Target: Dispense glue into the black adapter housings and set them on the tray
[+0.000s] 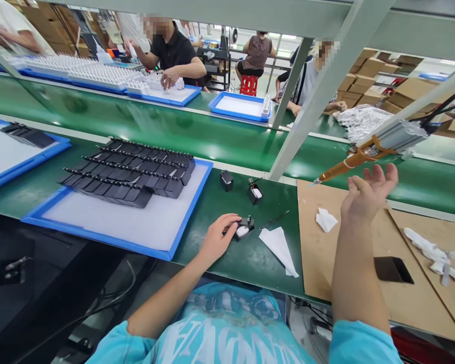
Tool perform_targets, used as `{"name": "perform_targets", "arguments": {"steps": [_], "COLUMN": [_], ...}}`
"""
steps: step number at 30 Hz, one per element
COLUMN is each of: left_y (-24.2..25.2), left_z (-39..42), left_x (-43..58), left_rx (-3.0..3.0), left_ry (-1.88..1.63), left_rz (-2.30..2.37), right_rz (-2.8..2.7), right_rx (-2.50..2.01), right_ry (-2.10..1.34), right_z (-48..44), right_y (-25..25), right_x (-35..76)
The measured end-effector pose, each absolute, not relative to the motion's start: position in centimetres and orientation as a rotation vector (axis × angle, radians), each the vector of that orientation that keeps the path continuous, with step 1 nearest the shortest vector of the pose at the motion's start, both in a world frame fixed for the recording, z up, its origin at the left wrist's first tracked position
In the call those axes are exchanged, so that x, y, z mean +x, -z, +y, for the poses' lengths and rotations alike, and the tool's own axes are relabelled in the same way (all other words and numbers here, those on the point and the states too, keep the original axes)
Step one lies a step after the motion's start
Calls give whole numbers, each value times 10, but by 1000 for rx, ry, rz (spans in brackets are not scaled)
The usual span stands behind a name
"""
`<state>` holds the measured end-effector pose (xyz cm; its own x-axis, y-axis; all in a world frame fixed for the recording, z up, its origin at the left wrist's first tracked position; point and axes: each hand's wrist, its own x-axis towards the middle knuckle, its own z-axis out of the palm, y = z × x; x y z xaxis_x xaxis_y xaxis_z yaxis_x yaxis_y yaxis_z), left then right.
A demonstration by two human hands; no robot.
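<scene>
Near the middle of the green table, my left hand (220, 236) has its fingers closed on a small black housing (244, 228) with a white part inside. My right hand (369, 194) is raised over the cardboard, palm up with fingers apart, just below a hanging orange-and-grey screwdriver (341, 167). The screwdriver's tip points down and left, and the hand does not grip it. Two more black housings, one closed (226, 180) and one showing a white part (255, 193), stand behind my left hand. A white cloth (279, 250) lies to its right.
A blue-rimmed tray (191, 212) with rows of black housings is on the left. Brown cardboard (318, 263) covers the right side, bearing a black piece (394, 270) and white scraps. Slanting metal frame bars (307, 119) cross ahead. Several people sit beyond the green conveyor (155, 126).
</scene>
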<state>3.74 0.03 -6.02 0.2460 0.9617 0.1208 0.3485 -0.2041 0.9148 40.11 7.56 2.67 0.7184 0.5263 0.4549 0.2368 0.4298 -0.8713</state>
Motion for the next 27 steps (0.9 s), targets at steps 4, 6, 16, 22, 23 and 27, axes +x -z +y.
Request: {"name": "perform_targets", "arguments": {"steps": [4, 6, 16, 22, 23, 27], "left_y": [62, 62, 61, 60, 60, 59], "left_z": [-7, -9, -5, -14, -15, -18], "left_x": [42, 44, 42, 31, 29, 25], "left_rx": [2034, 2114, 2106, 2046, 2034, 2031], "left_ry": [-909, -822, -679, -708, -708, -723], "left_rz": [1282, 1334, 1408, 1402, 1404, 1395], "right_rz": [-790, -801, -879, -984, -973, -898], "right_rx": [-1083, -1067, -1025, -900, -877, -797], "right_ry": [-511, -554, -723, -856, -879, -949], "right_z": [104, 109, 61, 6, 1, -9], "right_y": [-30, -29, -14, -22, -23, -28], "right_x": [409, 404, 325, 236, 225, 195]}}
